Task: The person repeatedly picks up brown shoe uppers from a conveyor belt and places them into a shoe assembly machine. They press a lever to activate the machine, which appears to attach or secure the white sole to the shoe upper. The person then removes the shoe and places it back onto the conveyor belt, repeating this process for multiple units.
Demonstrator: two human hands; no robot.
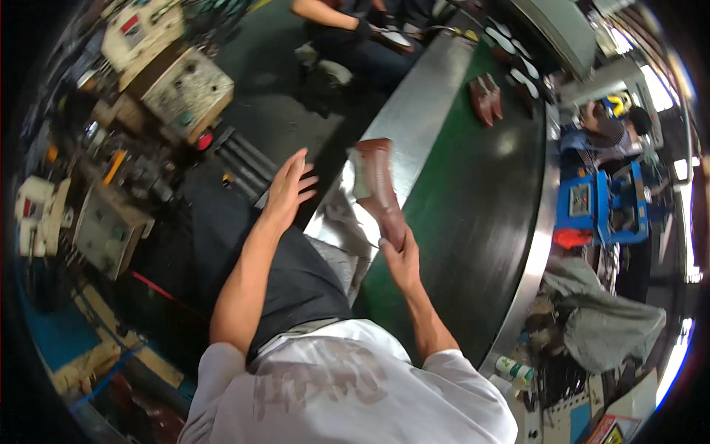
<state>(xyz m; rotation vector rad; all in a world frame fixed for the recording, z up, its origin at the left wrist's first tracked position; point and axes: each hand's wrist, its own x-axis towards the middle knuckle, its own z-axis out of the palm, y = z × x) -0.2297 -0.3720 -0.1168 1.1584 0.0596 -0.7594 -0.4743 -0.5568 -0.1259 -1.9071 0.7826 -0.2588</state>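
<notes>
My right hand [401,260] grips a brown leather shoe [380,186] by its toe end and holds it up over the steel edge of the conveyor [423,111]. The shoe's open top points away from me. Off to the left of the shoe, my left hand [288,189] is raised with its fingers spread and nothing in it. A grey cloth [342,229] lies on my lap just below the shoe.
A green conveyor belt [473,222] runs up and to the right, carrying a pair of brown shoes [485,98] and several white soles [510,52]. Another person [355,29] sits at the far end, and another [606,122] beyond the belt. Machines [174,85] stand at left.
</notes>
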